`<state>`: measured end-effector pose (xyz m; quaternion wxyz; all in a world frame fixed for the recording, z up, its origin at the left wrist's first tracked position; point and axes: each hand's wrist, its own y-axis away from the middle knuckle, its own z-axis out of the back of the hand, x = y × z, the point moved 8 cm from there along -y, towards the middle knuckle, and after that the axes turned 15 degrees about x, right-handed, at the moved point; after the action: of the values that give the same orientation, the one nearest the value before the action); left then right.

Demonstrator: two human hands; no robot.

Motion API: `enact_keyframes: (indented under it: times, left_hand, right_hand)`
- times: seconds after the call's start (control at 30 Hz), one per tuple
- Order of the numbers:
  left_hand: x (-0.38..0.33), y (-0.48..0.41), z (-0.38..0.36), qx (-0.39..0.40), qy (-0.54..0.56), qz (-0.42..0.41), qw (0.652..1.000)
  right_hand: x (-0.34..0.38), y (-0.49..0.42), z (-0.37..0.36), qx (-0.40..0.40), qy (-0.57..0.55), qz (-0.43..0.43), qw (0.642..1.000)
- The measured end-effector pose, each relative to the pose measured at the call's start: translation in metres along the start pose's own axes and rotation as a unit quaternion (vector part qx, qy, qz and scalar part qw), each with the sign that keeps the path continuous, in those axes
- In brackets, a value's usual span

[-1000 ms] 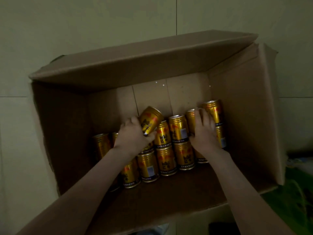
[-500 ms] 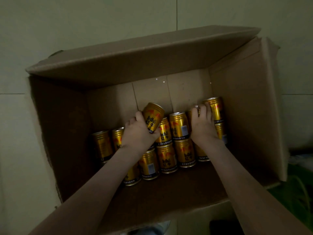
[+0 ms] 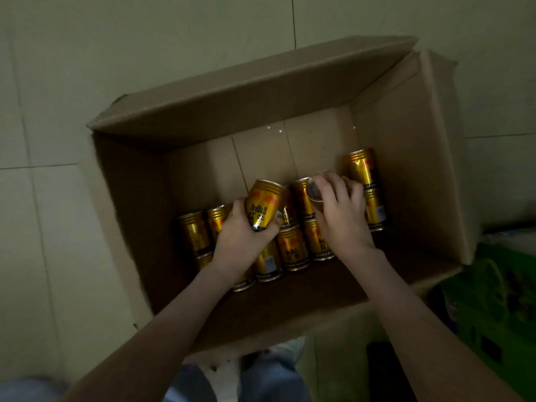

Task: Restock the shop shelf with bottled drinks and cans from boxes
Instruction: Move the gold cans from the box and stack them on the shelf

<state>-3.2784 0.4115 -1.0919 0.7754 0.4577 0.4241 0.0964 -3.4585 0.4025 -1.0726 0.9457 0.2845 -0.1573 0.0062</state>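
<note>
Head view, dim light. Cardboard box [image 3: 406, 169] sits open on pale floor tiles [image 3: 43, 227], flaps folded out. Remaining cans [image 3: 291, 248] sit in two rows across the middle of the box. I cannot tell whether they are stacked or laid flat.

Left hand [image 3: 243, 242] grips one gold can [image 3: 265, 207] round its lower body, thumb on the near side, the can tilted and raised clear of the rows. Right hand [image 3: 339, 216] has its fingers curled over a second can [image 3: 314, 191], whose end is turned toward the camera. That can is just beside the end can [image 3: 361, 168] by the right wall. Both hands hold, neither is free.

Handling, as judgement:
- Sealed and presumably full, so dense for their size but small enough for one hand each.
- Walls stiff while sealed, yet thin metal; a drop or a knock on the box edge would likely dent them.
- Glossy printed skin looks slick, so a loose hold may slip.
- Best hold is round the mid-body, thumb opposite fingers. A hold on the end alone, as the right hand has, looks less sure for a lift.

Something green [image 3: 499, 300] lies right of the box, unclear what.
</note>
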Motion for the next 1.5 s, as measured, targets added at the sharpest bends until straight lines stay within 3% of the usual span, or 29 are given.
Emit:
enact_keyframes:
  times: [0.1,0.23,0.33,0.5,0.63,0.73,0.83,0.97,1.13,1.3,1.37,1.5]
  left_hand:
    - [-0.036,0.052,0.022,0.035,0.064,0.003,0.997]
    - [-0.103,0.152,0.071,0.097,0.168,-0.011,0.981]
    - [-0.166,0.236,0.117,0.148,0.180,-0.042,0.972]
    - [-0.263,0.364,0.164,0.248,0.200,-0.091,0.944]
    - [-0.332,0.459,0.171,0.330,0.160,-0.141,0.920]
    - [-0.376,0.530,0.154,0.406,0.125,-0.169,0.889]
    - [-0.404,0.597,0.122,0.484,0.064,-0.187,0.852]
    - [-0.425,0.689,0.063,0.568,-0.003,-0.205,0.797]
    - [-0.414,0.823,-0.034,0.678,-0.066,-0.218,0.699]
    - [-0.355,0.972,-0.165,0.774,-0.119,-0.234,0.577]
    - [-0.331,1.027,-0.220,0.785,-0.149,-0.246,0.549]
    - [-0.294,1.131,-0.312,0.784,-0.180,-0.271,0.529]
  right_hand:
    - [0.026,0.046,0.055,-0.054,-0.234,-0.029,0.970]
    - [0.065,0.129,0.148,-0.103,-0.526,-0.095,0.839]
    - [0.106,0.184,0.217,-0.066,-0.630,-0.097,0.768]
    - [0.173,0.268,0.335,-0.067,-0.724,-0.011,0.687]
    - [0.221,0.352,0.415,-0.092,-0.750,0.037,0.654]
    - [0.239,0.429,0.459,-0.140,-0.731,0.045,0.666]
    - [0.248,0.516,0.486,-0.205,-0.709,0.032,0.674]
    - [0.255,0.641,0.494,-0.319,-0.701,0.024,0.637]
    - [0.268,0.818,0.469,-0.457,-0.666,0.023,0.589]
    - [0.285,1.020,0.397,-0.563,-0.617,-0.009,0.550]
    - [0.290,1.098,0.368,-0.605,-0.589,-0.032,0.535]
    - [0.301,1.232,0.325,-0.687,-0.531,-0.083,0.489]
